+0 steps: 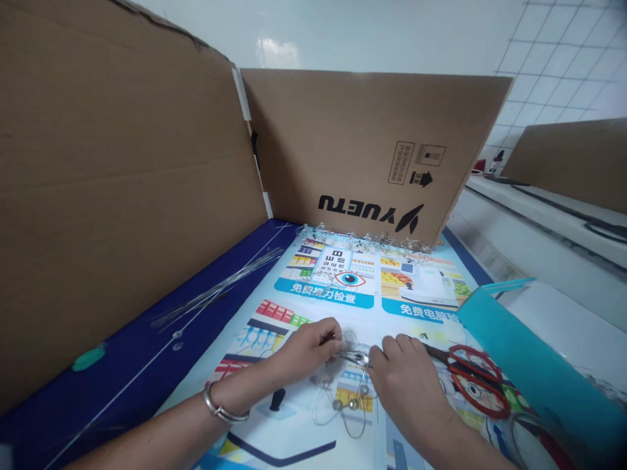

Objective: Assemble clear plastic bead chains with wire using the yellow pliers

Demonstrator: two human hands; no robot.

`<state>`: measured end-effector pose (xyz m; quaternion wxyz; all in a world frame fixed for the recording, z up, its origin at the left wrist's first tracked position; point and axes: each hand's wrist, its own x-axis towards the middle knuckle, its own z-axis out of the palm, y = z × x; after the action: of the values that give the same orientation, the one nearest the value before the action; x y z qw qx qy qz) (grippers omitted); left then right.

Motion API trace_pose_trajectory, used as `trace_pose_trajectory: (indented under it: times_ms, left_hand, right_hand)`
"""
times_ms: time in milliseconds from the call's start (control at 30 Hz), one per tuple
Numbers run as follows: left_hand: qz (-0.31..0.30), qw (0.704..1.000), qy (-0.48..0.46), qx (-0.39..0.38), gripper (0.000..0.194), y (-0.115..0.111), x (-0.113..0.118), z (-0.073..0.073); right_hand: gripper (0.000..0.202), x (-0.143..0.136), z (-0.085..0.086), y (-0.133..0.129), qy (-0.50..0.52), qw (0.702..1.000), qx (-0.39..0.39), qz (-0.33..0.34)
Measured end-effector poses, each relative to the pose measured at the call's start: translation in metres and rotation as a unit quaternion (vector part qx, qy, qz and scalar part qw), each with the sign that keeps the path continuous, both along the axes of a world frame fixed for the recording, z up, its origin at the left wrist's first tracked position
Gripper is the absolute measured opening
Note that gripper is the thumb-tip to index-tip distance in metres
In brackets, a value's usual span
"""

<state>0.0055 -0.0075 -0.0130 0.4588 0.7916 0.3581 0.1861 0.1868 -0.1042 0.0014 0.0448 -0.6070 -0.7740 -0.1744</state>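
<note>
While the left hand (316,344) faced the right hand (404,375) over the printed sheet (294,431), a beaded wire (353,404) lay between them, its loops and round beads spread toward the near side. Left grip: thumb and forefinger pressed together, pinching the wire. Right grip: fingers curled down by the wire's other end; could not tell what they pinched. Red-handled scissors (500,403) lay just right of that hand, blades partly hidden behind it. A teal box (529,365) stood farther right. Clear strands (220,287) rested leftward on the dark blue counter (196,356); a glinting tangle (362,243) lined the cardboard panel's (353,143) foot.
</note>
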Motion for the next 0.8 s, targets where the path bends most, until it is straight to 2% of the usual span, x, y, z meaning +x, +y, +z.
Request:
trace_pose_trajectory:
  times_ms: [167,433,800]
  left_hand:
    - [-0.002,1.000,-0.003,-0.007,0.008,0.0012,-0.0013,-0.0016]
    - [-0.003,1.000,-0.013,-0.021,0.007,0.0026,-0.0014,-0.0001]
    - [0.003,1.000,-0.013,-0.025,0.008,0.0018,-0.0009,-0.0029]
  right_hand:
    - [0.007,0.0016,-0.0014,0.0012,0.011,1.000,-0.005,0.001]
    - [0.004,0.0054,-0.0012,-0.0003,-0.007,0.999,0.030,0.026]
    - [0.004,0.0074,-0.0007,0.0010,-0.003,0.999,0.021,0.030]
